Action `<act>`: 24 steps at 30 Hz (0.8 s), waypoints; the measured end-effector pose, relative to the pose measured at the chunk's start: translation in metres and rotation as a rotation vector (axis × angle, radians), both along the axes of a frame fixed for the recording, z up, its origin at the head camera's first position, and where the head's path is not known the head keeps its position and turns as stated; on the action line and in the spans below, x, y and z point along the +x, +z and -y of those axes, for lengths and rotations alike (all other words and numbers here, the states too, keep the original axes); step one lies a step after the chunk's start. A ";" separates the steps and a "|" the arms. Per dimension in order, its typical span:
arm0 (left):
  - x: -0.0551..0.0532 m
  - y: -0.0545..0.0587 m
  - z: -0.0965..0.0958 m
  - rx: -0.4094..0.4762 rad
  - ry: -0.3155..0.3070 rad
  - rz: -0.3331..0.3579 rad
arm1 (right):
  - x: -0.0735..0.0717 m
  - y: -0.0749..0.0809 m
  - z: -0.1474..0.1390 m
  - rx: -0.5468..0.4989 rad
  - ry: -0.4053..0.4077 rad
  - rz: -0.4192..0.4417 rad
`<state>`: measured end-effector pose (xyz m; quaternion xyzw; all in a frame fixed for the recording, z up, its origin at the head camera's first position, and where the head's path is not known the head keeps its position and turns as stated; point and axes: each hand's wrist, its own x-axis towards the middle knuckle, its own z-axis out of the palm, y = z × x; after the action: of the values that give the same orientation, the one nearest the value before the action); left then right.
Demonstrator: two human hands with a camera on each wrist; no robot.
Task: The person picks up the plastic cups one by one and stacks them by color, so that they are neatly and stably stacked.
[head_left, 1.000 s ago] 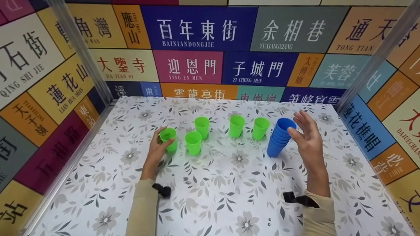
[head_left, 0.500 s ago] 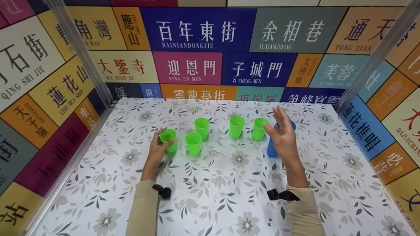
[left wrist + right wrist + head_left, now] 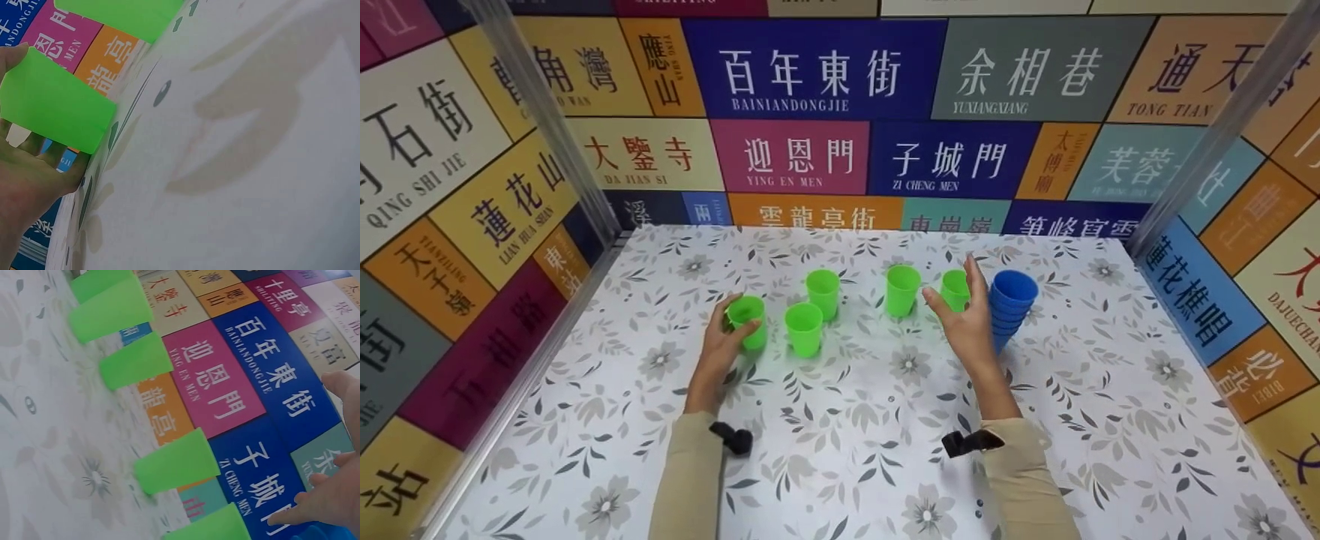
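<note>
My left hand (image 3: pixel 714 349) grips the leftmost green cup (image 3: pixel 758 339), thumb on the near side and fingers round the back. The left wrist view shows that cup (image 3: pixel 56 104) against the palm, low over the table. My right hand (image 3: pixel 971 334) is raised with straight, spread fingers and holds nothing. It overlaps the rightmost green cup (image 3: pixel 953 285) in the head view. Just right of it stands a tall stack of nested blue cups (image 3: pixel 1014 311), its lower left side partly hidden by the hand. In the right wrist view, a bit of blue (image 3: pixel 323 532) shows below the right hand (image 3: pixel 332 489).
Two green cups stand close beside the left hand's cup, one nearer (image 3: pixel 804 334) and one farther back (image 3: pixel 823 294). Another green cup (image 3: pixel 901 291) stands mid-table. The table (image 3: pixel 840 465) has a floral cover. Behind it rises a wall of coloured signs (image 3: pixel 810 67).
My right hand has moved left from beside the blue stack, passing in front of it, to the rightmost green cup. My left hand stays on its cup.
</note>
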<state>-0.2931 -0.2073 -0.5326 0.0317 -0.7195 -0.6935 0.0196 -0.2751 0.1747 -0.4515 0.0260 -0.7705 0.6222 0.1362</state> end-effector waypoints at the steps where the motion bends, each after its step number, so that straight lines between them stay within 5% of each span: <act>1: 0.000 -0.001 0.000 -0.002 0.003 -0.009 | -0.002 -0.003 0.001 0.008 -0.014 0.005; 17: 0.001 -0.003 0.000 -0.004 0.016 -0.022 | -0.022 -0.040 0.015 0.111 -0.182 0.082; 24: 0.015 0.023 -0.005 -0.014 -0.006 0.011 | -0.026 -0.042 0.019 0.154 -0.253 0.083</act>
<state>-0.2782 -0.2022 -0.5099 0.0334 -0.7244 -0.6884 0.0137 -0.3008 0.1560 -0.4934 -0.0865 -0.8181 0.5397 0.1790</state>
